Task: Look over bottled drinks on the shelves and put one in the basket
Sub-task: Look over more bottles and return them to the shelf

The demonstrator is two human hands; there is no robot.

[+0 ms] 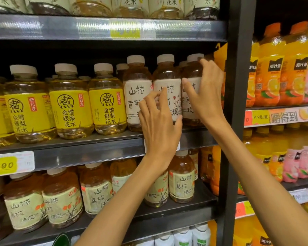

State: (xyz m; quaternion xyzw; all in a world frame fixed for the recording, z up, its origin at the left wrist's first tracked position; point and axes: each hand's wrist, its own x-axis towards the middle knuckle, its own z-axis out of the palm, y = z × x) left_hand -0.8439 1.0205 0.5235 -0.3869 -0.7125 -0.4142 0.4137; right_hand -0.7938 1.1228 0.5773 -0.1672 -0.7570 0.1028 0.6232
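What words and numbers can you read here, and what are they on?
"金银花雪梨水": yellow-label bottles.
"山楂": white-label bottles, partly hidden by hands.
"山楂 乌梅 陈皮": lower shelf bottles.
"4.90": yellow price tag.
"美汁源": orange juice bottles.
"9.9元3瓶": orange shelf sign.
Top shelf price tag: blurred.

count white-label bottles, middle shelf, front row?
3. Left one stands beside the yellow-label bottles; the middle one is behind the left hand; the right one is gripped by the right hand. More caps show behind, partly hidden.
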